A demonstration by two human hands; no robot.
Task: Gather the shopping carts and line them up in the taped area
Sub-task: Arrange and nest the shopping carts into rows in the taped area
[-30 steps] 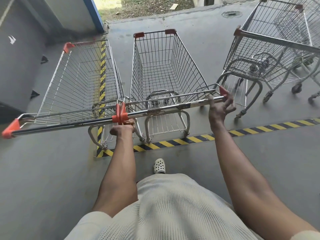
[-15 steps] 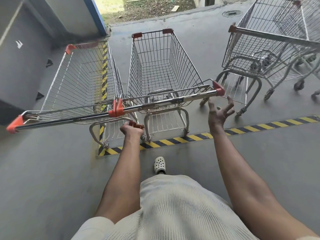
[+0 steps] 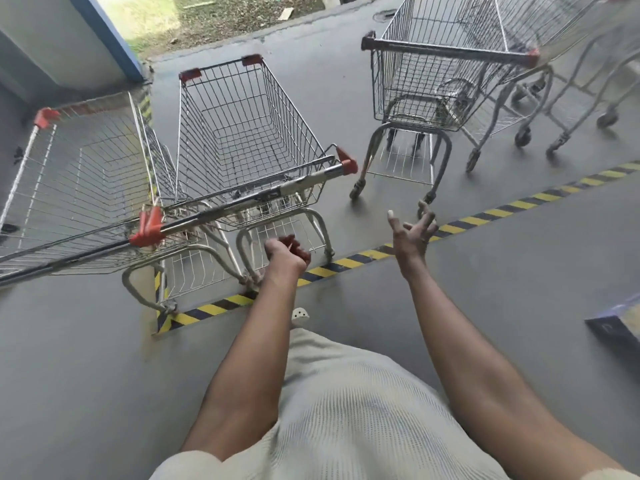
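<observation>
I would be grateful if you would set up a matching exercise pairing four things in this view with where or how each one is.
Things:
1. left hand
2. right hand
3. middle cart
4. striped tape

States or places:
A. lying along the grey floor
B. fingers spread open, holding nothing
C. parked beside the leftmost cart, handle free
D. loosely curled, below the cart handle

Pairs: 1-D, 2-B, 3-C, 4-A
</observation>
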